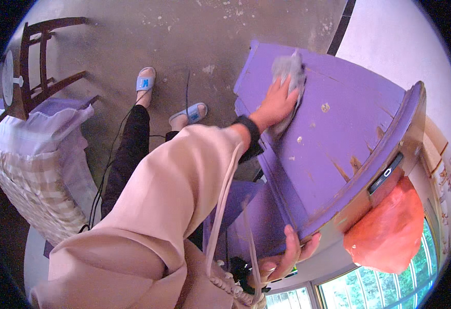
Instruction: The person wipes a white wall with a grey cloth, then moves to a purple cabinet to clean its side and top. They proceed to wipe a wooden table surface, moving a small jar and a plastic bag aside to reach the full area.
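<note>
My left hand (pixel 277 102), in a pink sleeve with a black band at the wrist, presses a grey cloth (pixel 287 71) against the flat side panel of a purple painted wooden cabinet (pixel 326 135). The cloth is bunched under the fingers and slightly blurred. Chipped paint and bare wood show on the panel, mostly near the top moulding. At the corner of that moulding, my right hand (pixel 289 253) holds the cabinet's edge with its fingers curled around it. Part of this hand is hidden behind the hoodie's drawstring.
A phone (pixel 385 174) and a red plastic bag (pixel 387 228) are on the cabinet's top. Dark wooden furniture (pixel 24 65) and a checked, lace-edged cloth (pixel 36 162) stand at left. Black cables (pixel 105 170) run near my slippered feet (pixel 146 83). A barred window (pixel 372 287) appears lower right.
</note>
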A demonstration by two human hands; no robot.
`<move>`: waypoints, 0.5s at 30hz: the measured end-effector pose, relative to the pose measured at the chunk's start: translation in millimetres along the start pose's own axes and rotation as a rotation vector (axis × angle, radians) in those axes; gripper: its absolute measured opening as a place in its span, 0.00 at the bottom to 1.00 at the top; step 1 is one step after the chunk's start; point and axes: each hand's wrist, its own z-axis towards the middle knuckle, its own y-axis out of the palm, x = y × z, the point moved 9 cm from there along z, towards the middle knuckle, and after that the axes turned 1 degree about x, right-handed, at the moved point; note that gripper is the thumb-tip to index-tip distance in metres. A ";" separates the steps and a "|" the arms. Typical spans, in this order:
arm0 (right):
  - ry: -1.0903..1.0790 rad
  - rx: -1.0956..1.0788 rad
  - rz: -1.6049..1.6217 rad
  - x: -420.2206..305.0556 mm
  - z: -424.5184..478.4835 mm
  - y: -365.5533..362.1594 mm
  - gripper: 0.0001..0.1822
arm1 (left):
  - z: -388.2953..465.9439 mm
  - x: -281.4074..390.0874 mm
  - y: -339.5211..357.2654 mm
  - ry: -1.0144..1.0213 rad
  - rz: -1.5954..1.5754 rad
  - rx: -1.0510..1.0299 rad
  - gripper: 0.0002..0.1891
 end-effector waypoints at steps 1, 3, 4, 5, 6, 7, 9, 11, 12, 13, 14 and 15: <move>0.001 0.041 0.045 -3.2 -0.3 -1.4 0.33 | -21.1 -14.3 5.7 -0.069 0.009 -0.087 0.35; -0.012 0.118 0.142 -13.0 1.9 -3.1 0.33 | -59.1 -32.0 1.6 -0.151 0.104 -0.230 0.31; -0.093 0.117 0.215 -22.7 3.8 -4.9 0.33 | -78.7 -32.6 -0.6 -0.340 -0.204 -0.333 0.27; -0.121 0.079 0.257 -31.7 8.4 1.2 0.31 | -98.9 -24.2 1.1 -0.530 -0.516 -0.441 0.24; -0.160 0.036 0.325 -42.5 12.8 9.8 0.30 | -103.9 -15.6 -12.4 -0.508 -0.658 -0.443 0.22; 0.008 -0.007 0.273 -39.2 24.0 32.0 0.28 | -107.6 5.7 -23.7 -0.490 -0.805 -0.471 0.20; 0.264 -0.137 0.253 -27.7 48.4 92.7 0.31 | -116.9 32.9 -60.9 -0.444 -0.826 -0.465 0.21; 0.370 -0.213 0.456 -14.9 55.4 146.9 0.38 | -115.4 69.7 -97.3 -0.132 -0.732 -0.427 0.24; 0.363 -0.285 0.606 -16.6 64.5 173.5 0.41 | -125.9 72.7 -99.4 -0.273 -0.860 -0.430 0.27; 0.466 -0.261 0.756 -16.7 63.6 192.6 0.41 | -137.0 76.1 -100.8 -0.413 -0.989 -0.439 0.30; 0.565 -0.288 0.800 -14.2 65.6 210.3 0.39 | -133.0 75.3 -113.0 -0.345 -0.975 -0.435 0.34; 0.561 -0.234 0.839 -16.5 76.1 217.8 0.33 | -127.9 64.2 -110.0 -0.421 -1.145 -0.498 0.34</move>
